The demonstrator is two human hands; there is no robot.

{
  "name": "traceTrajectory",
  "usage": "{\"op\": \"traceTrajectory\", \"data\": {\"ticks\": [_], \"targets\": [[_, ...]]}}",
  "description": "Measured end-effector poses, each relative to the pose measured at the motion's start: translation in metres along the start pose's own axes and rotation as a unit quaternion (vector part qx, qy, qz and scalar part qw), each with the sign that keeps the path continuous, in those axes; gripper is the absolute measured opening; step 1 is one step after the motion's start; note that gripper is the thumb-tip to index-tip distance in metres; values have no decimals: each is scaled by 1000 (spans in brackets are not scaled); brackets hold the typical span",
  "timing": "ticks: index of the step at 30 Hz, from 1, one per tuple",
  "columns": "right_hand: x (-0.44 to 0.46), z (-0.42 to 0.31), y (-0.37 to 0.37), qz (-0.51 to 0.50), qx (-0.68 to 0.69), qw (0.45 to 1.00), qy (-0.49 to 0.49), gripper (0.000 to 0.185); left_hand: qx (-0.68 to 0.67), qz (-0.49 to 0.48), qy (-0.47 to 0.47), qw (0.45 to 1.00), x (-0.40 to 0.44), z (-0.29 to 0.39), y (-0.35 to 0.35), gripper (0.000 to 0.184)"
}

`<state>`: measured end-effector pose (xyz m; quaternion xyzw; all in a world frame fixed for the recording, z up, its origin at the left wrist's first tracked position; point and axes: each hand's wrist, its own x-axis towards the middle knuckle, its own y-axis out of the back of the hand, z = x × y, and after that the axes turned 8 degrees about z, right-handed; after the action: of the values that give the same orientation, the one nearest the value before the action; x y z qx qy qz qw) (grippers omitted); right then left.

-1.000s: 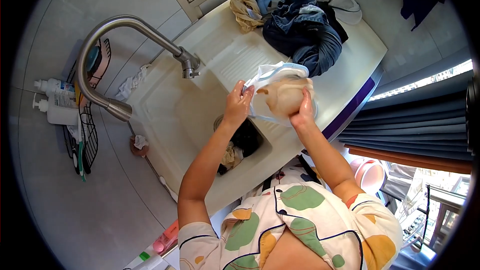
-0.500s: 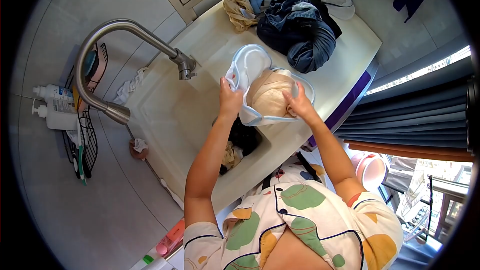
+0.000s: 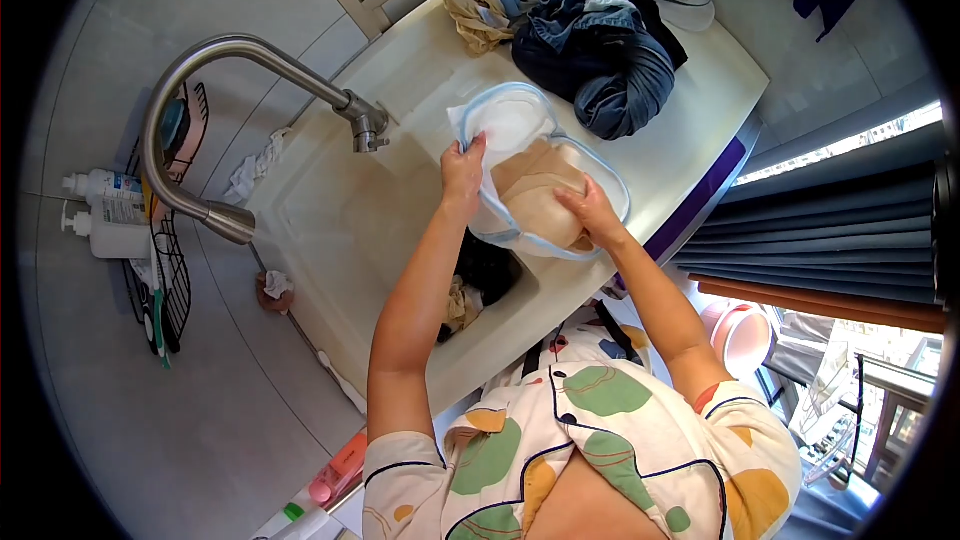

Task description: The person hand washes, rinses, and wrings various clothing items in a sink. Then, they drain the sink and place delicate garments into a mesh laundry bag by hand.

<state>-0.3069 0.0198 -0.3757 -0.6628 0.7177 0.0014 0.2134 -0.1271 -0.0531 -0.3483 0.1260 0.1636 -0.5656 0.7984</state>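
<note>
A white mesh laundry bag [image 3: 515, 120] with light blue trim lies open like a clamshell, partly over the sink and partly over the counter. Inside its nearer half sits a beige bra [image 3: 532, 192], cups bulging upward. My left hand [image 3: 463, 176] pinches the bag's left edge, thumb on top. My right hand [image 3: 598, 216] presses its thumb onto the bra at the right side; the other fingers curl around there, partly hidden. Below, in the sink basin [image 3: 340, 250], dark cloth [image 3: 487, 270] and a beige piece [image 3: 460, 310] lie bunched.
A curved metal faucet [image 3: 240, 45] arches over the sink from the left. Dark blue clothes [image 3: 610, 60] and a tan cloth [image 3: 478, 15] are heaped on the counter's far side, beside another white mesh bag [image 3: 682, 5]. A wire rack [image 3: 175, 280] with bottles hangs on the wall.
The bag's far half has tilted flatter and opened wider. My left hand has shifted slightly up its edge, and my right hand has moved a little lower on the bra.
</note>
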Motion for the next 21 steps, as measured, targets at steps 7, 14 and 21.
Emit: {"op": "traceTrajectory", "data": {"ticks": [7, 14, 21], "targets": [[18, 10, 24, 165, -404, 891, 127, 42, 3, -60, -52, 997, -8, 38, -10, 25], [11, -32, 25, 206, -567, 774, 191, 42, 381, -132, -129, 906, 8, -42, 111, 25], [-32, -75, -29, 5, -361, 877, 316, 16, 655, -110, -181, 726, -90, -156, 166, 53]]}}
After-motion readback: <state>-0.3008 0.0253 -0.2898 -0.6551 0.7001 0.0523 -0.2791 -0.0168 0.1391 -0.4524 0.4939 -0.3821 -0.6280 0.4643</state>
